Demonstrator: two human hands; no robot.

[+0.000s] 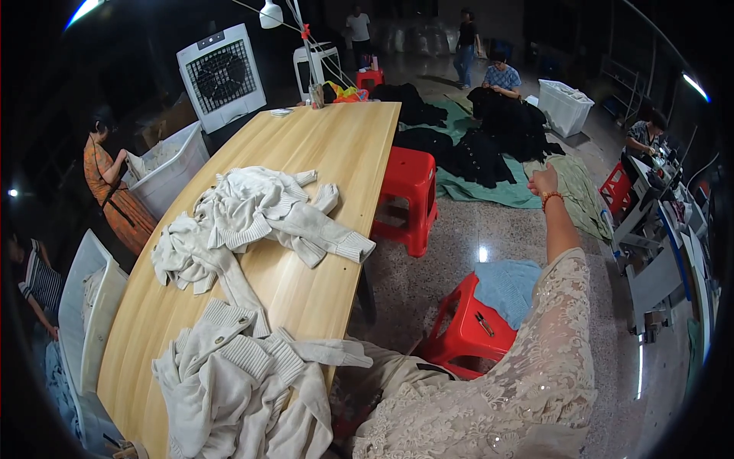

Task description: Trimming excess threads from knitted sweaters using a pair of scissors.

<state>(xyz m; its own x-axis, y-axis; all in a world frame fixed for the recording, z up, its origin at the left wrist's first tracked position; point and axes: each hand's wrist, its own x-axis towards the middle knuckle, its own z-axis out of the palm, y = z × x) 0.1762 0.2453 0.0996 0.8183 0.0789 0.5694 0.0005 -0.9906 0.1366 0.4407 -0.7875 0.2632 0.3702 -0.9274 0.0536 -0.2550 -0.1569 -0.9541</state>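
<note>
Cream knit sweaters (252, 382) lie nearest, heaped at the wooden table's (336, 145) near edge — a second pile (252, 218) sits mid-table, far half bare. Right hand (544, 180) is raised out over open floor, well apart from both piles, fingers curled together, holding nothing. Three red stools (409, 195) — two beside the table, one far off. Left hand is out of view.

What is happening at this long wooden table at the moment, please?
The person wearing the camera sits beside the wooden table, right hand stretched out to the side above the floor, holding nothing visible. The left hand is out of view. Cream knitted sweaters lie in two heaps, one mid-table and one at the near end. Red plastic stools stand alongside. Other people handle dark garments farther back.
</note>
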